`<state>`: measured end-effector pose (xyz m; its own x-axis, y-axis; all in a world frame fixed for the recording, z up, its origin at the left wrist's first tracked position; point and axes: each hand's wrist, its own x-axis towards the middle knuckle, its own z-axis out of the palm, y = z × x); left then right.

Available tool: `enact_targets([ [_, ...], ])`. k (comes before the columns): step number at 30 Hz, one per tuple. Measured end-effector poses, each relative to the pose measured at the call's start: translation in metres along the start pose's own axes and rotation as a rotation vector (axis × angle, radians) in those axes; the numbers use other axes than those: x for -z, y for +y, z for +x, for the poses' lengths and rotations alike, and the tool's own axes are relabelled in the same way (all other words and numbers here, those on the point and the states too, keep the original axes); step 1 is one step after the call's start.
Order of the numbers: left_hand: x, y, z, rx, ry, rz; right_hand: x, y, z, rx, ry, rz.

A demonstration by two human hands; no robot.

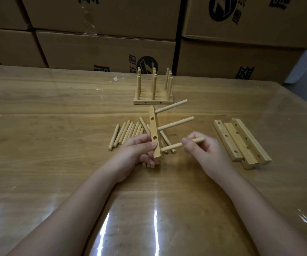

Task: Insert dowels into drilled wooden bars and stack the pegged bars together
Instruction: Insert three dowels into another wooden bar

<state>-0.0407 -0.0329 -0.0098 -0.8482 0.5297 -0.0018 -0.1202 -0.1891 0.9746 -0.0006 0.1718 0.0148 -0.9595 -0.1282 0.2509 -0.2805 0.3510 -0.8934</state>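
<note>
My left hand [139, 150] grips a drilled wooden bar [154, 126] on edge near the table's middle. Two dowels [174, 123] stick out of the bar to the right. My right hand [202, 148] pinches a third dowel [173, 146], whose left tip sits right at the bar's lower end. Loose dowels [126, 133] lie in a pile behind and under my left hand. Three drilled bars [241, 143] without pegs lie side by side to the right. Farther back stand pegged bars stacked together [153, 97], their dowels upright.
The wooden table [56, 126] has a glossy clear cover. Stacked cardboard boxes [104, 48] form a wall right behind the table's far edge. The table's right edge [306, 100] runs diagonally at the far right.
</note>
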Motion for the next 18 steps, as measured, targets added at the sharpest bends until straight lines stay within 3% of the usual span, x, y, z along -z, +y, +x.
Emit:
enact_targets([
  [18, -0.002, 0.0, -0.001, -0.033, 0.019, 0.01, -0.019, 0.003, 0.0, -0.117, 0.189, 0.006],
])
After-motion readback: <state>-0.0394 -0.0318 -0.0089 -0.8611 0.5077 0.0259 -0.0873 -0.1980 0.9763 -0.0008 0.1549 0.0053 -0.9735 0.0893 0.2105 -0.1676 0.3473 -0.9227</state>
